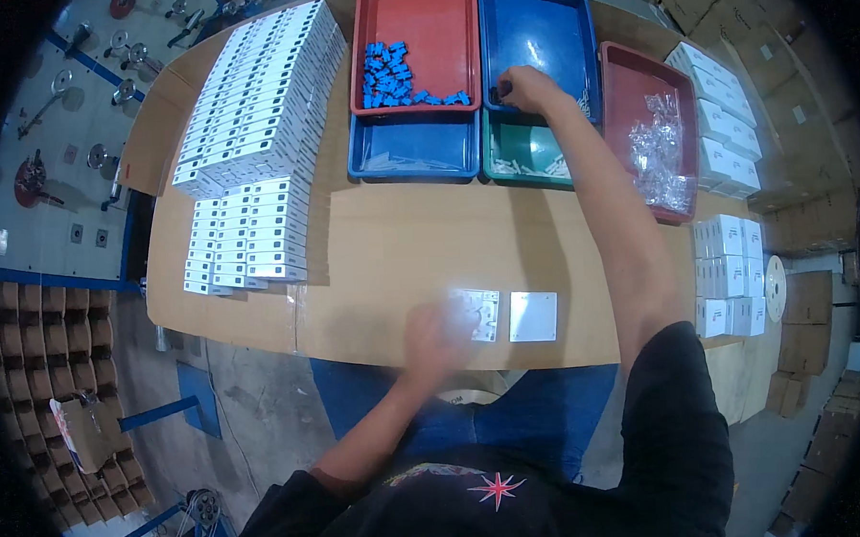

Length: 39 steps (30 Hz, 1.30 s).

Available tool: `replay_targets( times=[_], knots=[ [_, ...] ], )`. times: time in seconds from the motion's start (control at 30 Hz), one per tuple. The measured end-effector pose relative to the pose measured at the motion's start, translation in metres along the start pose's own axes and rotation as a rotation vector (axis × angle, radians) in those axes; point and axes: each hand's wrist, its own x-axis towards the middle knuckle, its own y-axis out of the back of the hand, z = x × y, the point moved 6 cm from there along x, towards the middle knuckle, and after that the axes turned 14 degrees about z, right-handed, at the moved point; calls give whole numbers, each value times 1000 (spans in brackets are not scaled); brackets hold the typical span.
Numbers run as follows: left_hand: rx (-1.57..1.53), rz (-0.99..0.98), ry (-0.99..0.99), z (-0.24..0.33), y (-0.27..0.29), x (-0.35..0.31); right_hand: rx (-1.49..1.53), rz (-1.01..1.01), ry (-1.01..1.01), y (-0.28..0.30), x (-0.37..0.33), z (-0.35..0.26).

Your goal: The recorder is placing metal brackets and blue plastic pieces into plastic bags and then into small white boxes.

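My left hand (433, 343), smeared by motion, is at the left edge of a small white box piece with a patterned face (485, 316) near the table's front edge. Whether its fingers grip that piece cannot be made out. Just to the right lies a plain white square piece (534, 317), untouched. My right arm stretches far forward, and my right hand (526, 89) is over the near left corner of the far blue tray (534, 24). Its fingers are curled together at something small and dark, too small to name.
Blue connectors sit in a red tray (420, 29). Nearer are a shallow blue tray (414, 168) and a green tray (527, 178) with small white pieces. Clear plastic bags fill part of a dark red tray (618, 68). White boxes (259, 94) are stacked left, more boxes (727, 265) right.
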Motion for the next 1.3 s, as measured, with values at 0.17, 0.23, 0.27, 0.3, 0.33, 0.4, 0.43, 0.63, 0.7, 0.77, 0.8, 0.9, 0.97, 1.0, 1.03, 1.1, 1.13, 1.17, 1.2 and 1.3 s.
replay_targets(
  times=[0.17,0.23,0.27,0.3,0.33,0.4,0.43,0.63,0.7,0.77,0.8,0.9,0.97,1.0,1.03,1.1,1.13,1.17,1.2,1.3],
  knots=[
    [-11,16,-11,1,0,1,50,18,-35,-11,1,21],
    [6,2,-2,2,0,3,50,40,-60,-12,-1,27],
    [20,-14,6,2,-2,3,62,62,-70,-12,-2,31],
    [16,-14,4,3,-2,3,73,84,-81,-11,-2,36],
    [20,-7,-3,2,-2,2,76,82,-77,-10,-2,30],
    [36,1,-6,1,3,1,-32,107,-84,-7,-4,11],
    [25,7,-42,4,2,3,-37,110,-88,-5,-3,14],
    [42,4,0,-2,-1,-2,-49,127,-131,-3,-9,16],
    [44,5,-5,-2,-1,-2,-16,171,-122,2,-12,15],
    [37,14,8,0,-2,1,-10,167,-109,4,-12,20],
    [31,12,6,1,-4,1,-1,163,-95,5,-12,23],
    [12,24,18,-1,-1,3,89,268,-140,18,-20,18],
    [-22,43,-10,4,0,4,153,329,-102,23,-32,18],
    [-23,39,-4,4,-1,7,214,400,-63,30,-39,17],
    [11,32,17,1,1,6,278,430,-42,30,-52,5],
    [-1,41,40,-3,2,1,381,424,-65,26,-92,-17],
    [9,39,55,-5,2,-1,477,441,-82,28,-113,-29],
    [26,25,54,-7,-1,-4,476,424,-87,28,-137,-35],
    [56,10,54,-11,-1,-5,532,384,-169,23,-161,-40],
    [13,-7,96,-7,-3,-3,681,278,-352,12,-242,-69]
  ],
)
